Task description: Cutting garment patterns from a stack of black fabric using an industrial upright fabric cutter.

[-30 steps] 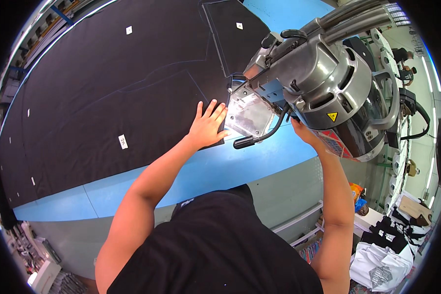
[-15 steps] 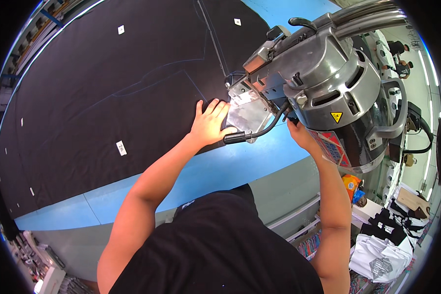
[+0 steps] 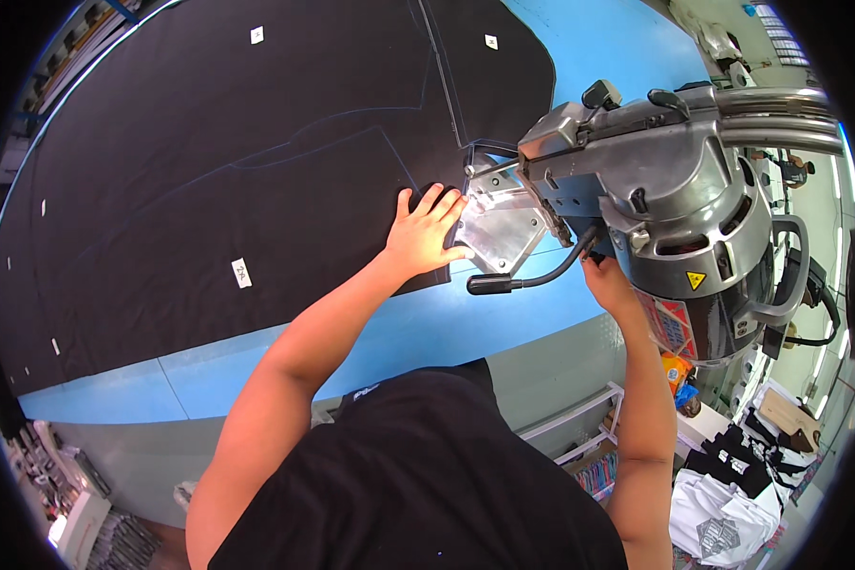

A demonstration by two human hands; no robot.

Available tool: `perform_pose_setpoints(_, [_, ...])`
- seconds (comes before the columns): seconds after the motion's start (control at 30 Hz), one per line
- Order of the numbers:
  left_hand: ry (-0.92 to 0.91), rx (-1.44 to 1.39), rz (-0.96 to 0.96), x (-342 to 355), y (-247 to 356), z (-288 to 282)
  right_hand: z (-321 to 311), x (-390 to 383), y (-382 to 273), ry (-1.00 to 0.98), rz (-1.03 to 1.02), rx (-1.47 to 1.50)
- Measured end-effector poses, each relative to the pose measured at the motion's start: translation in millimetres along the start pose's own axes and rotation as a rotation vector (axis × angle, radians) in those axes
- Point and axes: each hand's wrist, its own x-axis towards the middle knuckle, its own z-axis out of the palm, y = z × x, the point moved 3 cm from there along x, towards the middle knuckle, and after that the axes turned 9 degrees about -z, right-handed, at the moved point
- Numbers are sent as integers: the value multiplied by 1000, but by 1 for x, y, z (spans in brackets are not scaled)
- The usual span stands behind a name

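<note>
Head view, wide black cloth (image 3: pixel 152 228): spread flat over a light-blue table (image 3: pixel 389 332), its near edge lying just inside the table's edge; the broad support probably keeps it from sagging.
Left hand (image 3: pixel 427 233): bare, palm down, fingers spread and unclenched, grasping nothing; it presses on the cloth near its right end, just beside the metal plate, apparently to keep the fabric from shifting there.
Right hand (image 3: pixel 612 285): raised under the machine's body, fingers curled and partly hidden behind it; whether it grips a part there I cannot tell.
Silver metal machine with a rounded housing (image 3: pixel 679 180): stands right of the left hand, carried on paired metal bars (image 3: pixel 779 119), which likely bear its weight.
Flat shiny metal plate (image 3: pixel 502 233): juts from the machine beside the cloth's right edge, near the left fingertips.
Black-gripped curved lever (image 3: pixel 490 284): hangs in front of the plate, touched by neither hand.
Thin blue drawn lines (image 3: pixel 381 127): run across the cloth, presumably as guides.
Small white paper label (image 3: pixel 242 274): lies on the cloth left of the forearm, perhaps identifying that area.
</note>
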Motion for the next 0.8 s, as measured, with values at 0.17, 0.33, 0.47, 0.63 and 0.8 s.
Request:
perform_pose_setpoints(0.17, [4, -14, 1, 2, 2, -2, -11, -4, -11, -94, 32, -68])
perform_pose_setpoints(0.33, [30, 0, -2, 5, 8, -4, 2, -3, -1, 147, -92, 76])
perform_pose_setpoints(0.47, [45, 4, 0, 4, 9, -2, 29, 2, 26, 197, -57, 522])
perform_pose_setpoints(0.63, [41, 43, 5, 3, 11, 6, 42, -3, 16, 576, -658, -1353])
perform_pose_setpoints(0.8, [31, 44, 9, 3, 10, 1, 16, -9, -50, 639, -647, -1282])
